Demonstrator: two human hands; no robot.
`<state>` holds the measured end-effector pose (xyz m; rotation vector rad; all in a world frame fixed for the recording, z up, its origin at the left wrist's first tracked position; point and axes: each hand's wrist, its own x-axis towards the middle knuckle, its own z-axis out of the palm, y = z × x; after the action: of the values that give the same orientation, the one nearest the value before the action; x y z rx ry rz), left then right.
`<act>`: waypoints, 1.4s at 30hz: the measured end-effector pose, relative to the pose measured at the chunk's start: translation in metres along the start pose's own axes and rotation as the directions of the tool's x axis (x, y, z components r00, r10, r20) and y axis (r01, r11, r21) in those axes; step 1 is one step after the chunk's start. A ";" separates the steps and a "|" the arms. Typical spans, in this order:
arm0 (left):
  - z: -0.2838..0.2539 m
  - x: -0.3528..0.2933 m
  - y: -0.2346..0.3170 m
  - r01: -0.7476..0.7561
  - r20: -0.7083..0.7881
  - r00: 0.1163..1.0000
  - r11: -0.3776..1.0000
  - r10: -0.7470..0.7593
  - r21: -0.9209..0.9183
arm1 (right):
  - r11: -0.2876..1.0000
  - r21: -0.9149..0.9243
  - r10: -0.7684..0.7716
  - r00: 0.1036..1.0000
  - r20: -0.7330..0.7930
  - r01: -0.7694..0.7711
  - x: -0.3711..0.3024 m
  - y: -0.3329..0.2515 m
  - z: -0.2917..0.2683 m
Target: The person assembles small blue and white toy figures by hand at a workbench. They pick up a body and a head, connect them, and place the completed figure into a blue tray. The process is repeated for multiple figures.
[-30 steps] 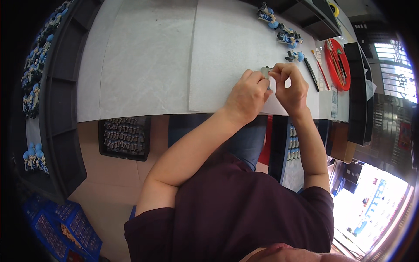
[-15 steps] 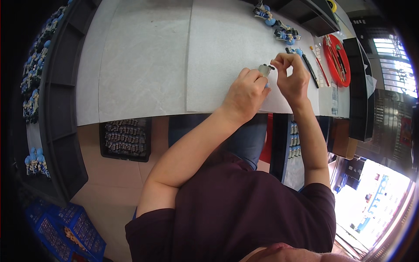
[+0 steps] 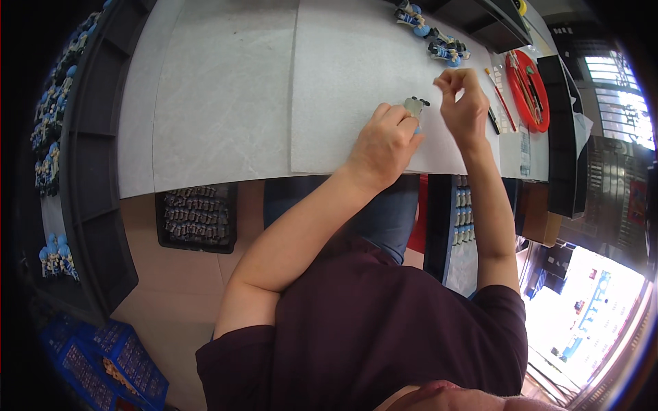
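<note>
My left hand [image 3: 385, 145] is closed around a small figurine [image 3: 413, 106] over the white sheet [image 3: 349, 82]. The figurine's greyish body and black feet stick out past the fingers, and a bit of light blue shows below them; the rest is hidden. To the right, apart from the figurine, my right hand [image 3: 467, 109] is raised with thumb and fingertips pinched together. Whatever it may hold is too small to make out. Beyond that hand lie several finished-looking blue and white figurines [image 3: 449, 51].
A red oval tray [image 3: 546, 120] with brushes stands at the right, beside a red brush [image 3: 505, 106] and a dark pen [image 3: 493, 123]. Black trays [image 3: 96, 164] with figurines line the left. Below the table edge sits a black crate [image 3: 164, 236] of figurines.
My right hand has drawn away from the figurine, up and slightly right, still pinched. My left hand holds the figurine in nearly the same place.
</note>
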<state>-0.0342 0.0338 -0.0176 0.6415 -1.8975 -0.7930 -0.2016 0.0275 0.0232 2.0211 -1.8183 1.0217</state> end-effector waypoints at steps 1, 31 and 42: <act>-0.001 0.003 -0.001 -0.012 -0.009 1.000 1.000 0.011 -0.002 | 0.995 0.066 0.086 0.994 -0.073 -0.081 0.004 0.015 -0.005; -0.030 0.034 0.012 0.555 0.242 0.805 0.542 -0.542 -0.631 | 0.474 0.764 0.156 0.896 0.416 -0.438 -0.045 -0.041 -0.035; -0.037 0.033 -0.008 0.543 0.304 0.776 0.341 -0.553 -0.767 | 0.135 0.848 0.357 0.823 0.442 -0.513 -0.054 -0.055 0.006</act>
<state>-0.0130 -0.0043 0.0073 0.6435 -0.9928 -1.9790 -0.1471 0.0767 0.0001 1.9933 -2.1653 2.8559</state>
